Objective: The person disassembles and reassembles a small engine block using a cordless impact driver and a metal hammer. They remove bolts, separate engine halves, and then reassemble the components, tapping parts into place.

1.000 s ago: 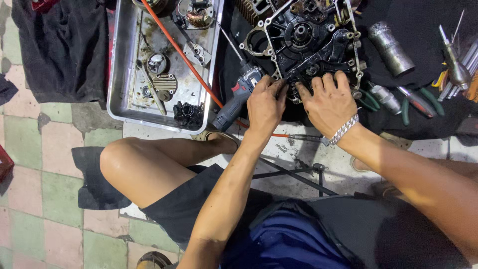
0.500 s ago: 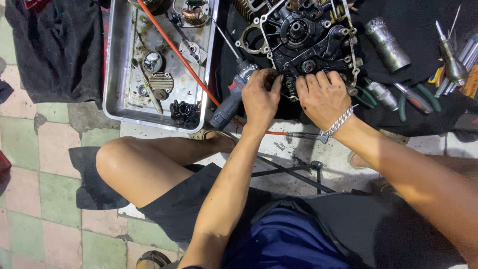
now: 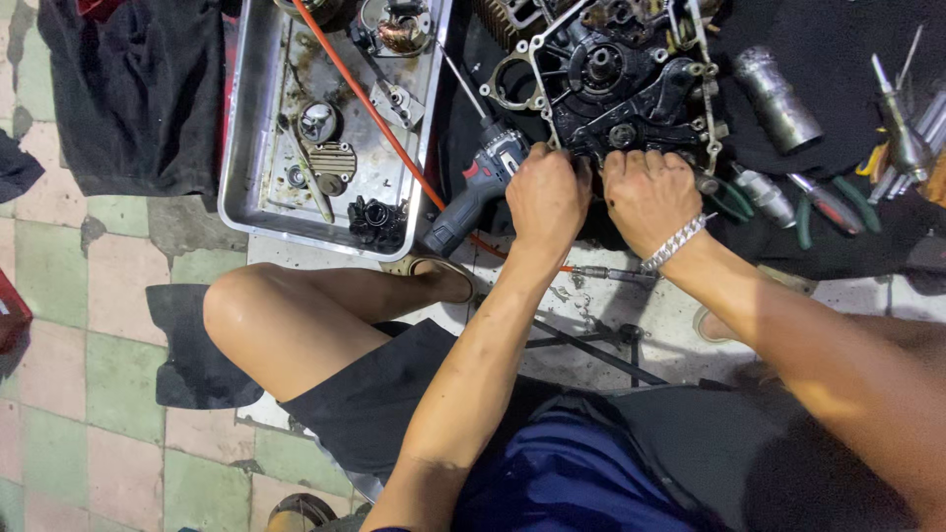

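A black, greasy engine crankcase [image 3: 621,79] lies on a dark cloth at the top middle. My left hand [image 3: 545,197] grips its near left edge, fingers curled over the rim. Beside it, my right hand [image 3: 645,192], with a silver chain bracelet on the wrist, presses on the near edge of the same case. A grey and red cordless drill [image 3: 478,187] lies just left of my left hand, not held.
A metal tray [image 3: 246,148] with engine parts sits at the upper left, an orange hose [image 3: 370,108] crossing it. Pliers [image 3: 818,202], a metal cylinder [image 3: 778,99] and screwdrivers lie at the right. My bare knee [image 3: 266,315] is below; a dark rag [image 3: 128,89] lies on tiled floor.
Both hands have slid a little further up onto the crankcase's near edge and closer together; the view shifted slightly. The drill and tray stay put.
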